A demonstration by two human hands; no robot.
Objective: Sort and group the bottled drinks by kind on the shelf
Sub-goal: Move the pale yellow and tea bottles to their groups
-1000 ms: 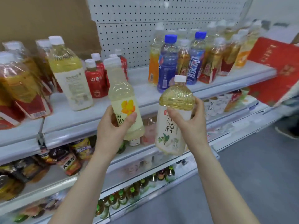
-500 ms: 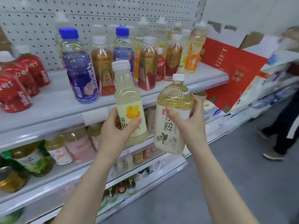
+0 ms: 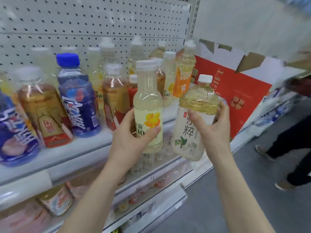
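My left hand (image 3: 129,140) grips a tall pale lemon drink bottle (image 3: 148,101) with a yellow flower label, held upright in front of the shelf. My right hand (image 3: 212,128) grips a round yellow tea bottle (image 3: 193,115) with a white label, tilted slightly right. On the white shelf (image 3: 70,153) behind stand two blue-capped sports drink bottles (image 3: 77,98), amber tea bottles (image 3: 42,106) with red labels, and several pale and orange-labelled bottles (image 3: 183,73) toward the right end.
A red cardboard box (image 3: 235,98) leans at the shelf's right end. Lower shelves (image 3: 151,182) hold more bottles. A person's legs and shoes (image 3: 286,157) stand on the grey floor at right. White pegboard (image 3: 84,22) backs the shelf.
The view has swung right along the shelf and closer; the red bottles at left have left the view. Both hands still hold their bottles, and the tea bottle now tilts more.
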